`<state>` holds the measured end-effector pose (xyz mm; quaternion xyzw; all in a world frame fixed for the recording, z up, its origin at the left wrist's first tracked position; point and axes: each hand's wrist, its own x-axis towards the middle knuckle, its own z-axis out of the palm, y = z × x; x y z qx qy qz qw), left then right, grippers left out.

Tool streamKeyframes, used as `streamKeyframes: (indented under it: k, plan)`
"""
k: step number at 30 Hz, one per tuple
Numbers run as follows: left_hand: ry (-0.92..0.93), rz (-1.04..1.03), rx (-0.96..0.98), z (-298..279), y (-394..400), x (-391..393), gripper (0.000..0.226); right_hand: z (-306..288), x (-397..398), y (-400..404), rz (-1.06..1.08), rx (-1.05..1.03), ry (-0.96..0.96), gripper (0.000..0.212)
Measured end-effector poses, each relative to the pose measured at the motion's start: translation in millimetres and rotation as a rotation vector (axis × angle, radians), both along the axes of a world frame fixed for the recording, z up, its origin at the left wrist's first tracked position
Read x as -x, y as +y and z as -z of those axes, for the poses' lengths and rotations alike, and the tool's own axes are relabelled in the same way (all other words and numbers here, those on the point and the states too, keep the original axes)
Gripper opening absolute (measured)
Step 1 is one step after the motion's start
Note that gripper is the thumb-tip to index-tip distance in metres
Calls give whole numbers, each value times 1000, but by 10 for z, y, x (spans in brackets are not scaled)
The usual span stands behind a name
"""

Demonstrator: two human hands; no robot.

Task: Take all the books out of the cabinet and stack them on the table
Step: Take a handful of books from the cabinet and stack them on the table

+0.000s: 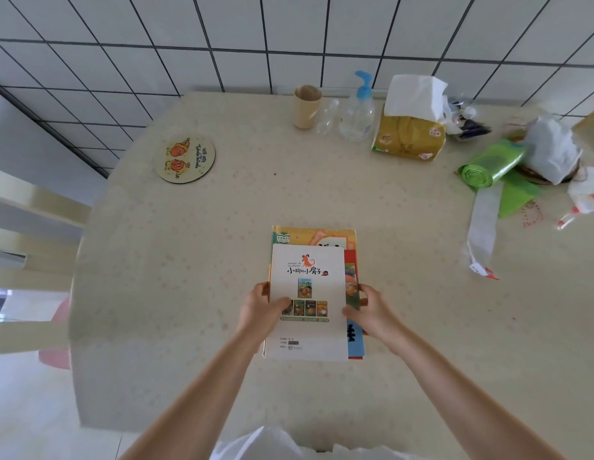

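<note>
A small stack of books lies on the cream table (196, 277), near its front middle. On top is a white book (307, 333) with an orange dog and small cover pictures. Below it a larger yellow and orange book (313, 234) sticks out at the far end, and a red and blue book (355, 340) shows along the right side. My left hand (260, 310) grips the stack's left edge, thumb on the white cover. My right hand (368, 312) grips the right edge. No cabinet is in view.
Along the tiled wall stand a beige cup (307, 106), a pump bottle (358, 114) with a blue top and a yellow tissue pack (409, 134). A round cartoon coaster (185, 158) lies far left. A green bag roll (491, 162) and crumpled wrappers sit at right. A pale chair (30, 207) stands left.
</note>
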<state>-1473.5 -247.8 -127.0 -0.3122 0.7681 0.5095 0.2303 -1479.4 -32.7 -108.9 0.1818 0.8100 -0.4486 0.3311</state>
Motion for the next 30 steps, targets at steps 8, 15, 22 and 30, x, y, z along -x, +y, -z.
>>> streamKeyframes:
  k: [8,15,22,30]
  plan:
    - [224,178,148,-101,-23,-320,55,34,-253,64,1,-16,89,60]
    - [323,170,235,-142,-87,-488,54,-114,-608,70,28,-62,121,46]
    - [581,295,203,-251,89,-567,38,-55,-1079,96,113,-169,235,43]
    - [595,655,56,-205,419,-613,29,-16,-2019,23,485,-241,351,34]
